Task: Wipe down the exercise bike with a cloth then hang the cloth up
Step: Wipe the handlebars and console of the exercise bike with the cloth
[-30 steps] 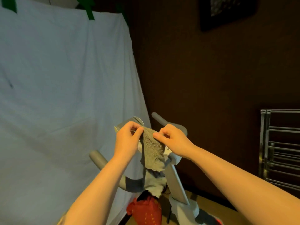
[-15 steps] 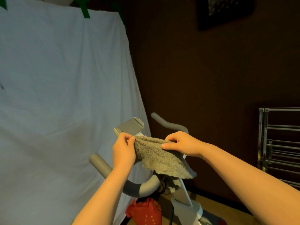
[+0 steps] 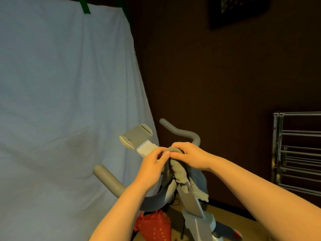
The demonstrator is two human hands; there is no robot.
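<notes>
Both hands are closed on the cloth (image 3: 178, 168): left hand (image 3: 152, 168) and right hand (image 3: 192, 158) meet at its bunched top, fingers curled and pinching the fabric, fingertips almost touching. Cloth is held against the bike's centre stem (image 3: 190, 199), just below the console (image 3: 137, 136), at the handlebar (image 3: 180, 132) junction; the loose tail is draped down over the stem, ragged edge hanging free.

Handling, judged: a light, soft, limp terry rag. No stiffness, so it will fold and sag wherever unsupported; nothing fragile. Grippy pile, so slip in the hand is unlikely, but snagging on the console edge or bar clamps is possible. Best taken as a gathered wad in the palm for wiping, so pressure is spread. For hanging, two top corners should be pinched and spread apart, so it can be laid flat over a rail of the drying rack (image 3: 298, 153), well apart on the right.
</notes>
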